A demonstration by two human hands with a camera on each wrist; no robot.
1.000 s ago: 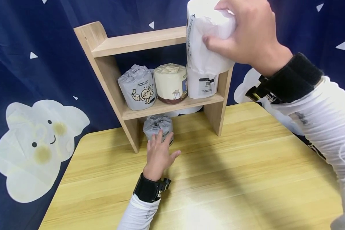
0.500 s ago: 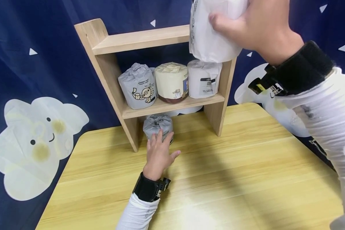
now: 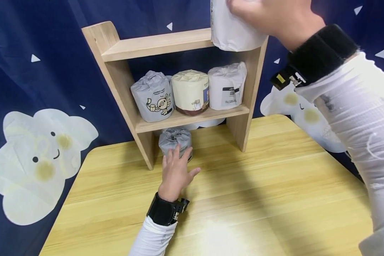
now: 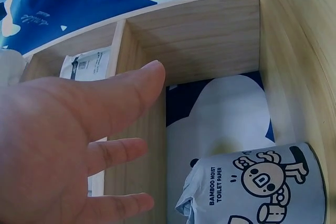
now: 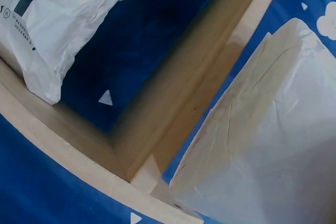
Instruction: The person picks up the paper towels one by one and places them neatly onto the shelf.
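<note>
Since the earlier frames the white-wrapped toilet roll (image 3: 235, 30) has been carried higher, so the white roll with the barcode label (image 3: 226, 87) on the middle shelf is fully uncovered now. That lifted roll is gripped from above by the right hand (image 3: 268, 14), fingers curled round its top, and it's held just at the right end of the top board (image 3: 153, 44) of the wooden shelf unit (image 3: 115, 81). In the right wrist view its crinkled wrapper (image 5: 268, 145) fills the right side, with the shelf's frame beside it.

Down low, the left hand (image 3: 176, 172) is laid on the bench (image 3: 243, 192) with fingers spread and relaxed, nothing held. Its fingertips are touching the grey-wrapped roll (image 3: 175, 139) that sits on the bench under the lowest shelf board. From the left wrist view the hand (image 4: 63, 150) is seen open, and the grey roll (image 4: 257, 190) can be read as "bamboo moist toilet paper" with a cartoon print.

On the middle shelf three rolls are lined up side by side: a grey cartoon roll (image 3: 152, 96), a cream roll (image 3: 190, 91) and the barcode one. A navy cloth with cloud faces (image 3: 41, 156) is hung behind it all.
</note>
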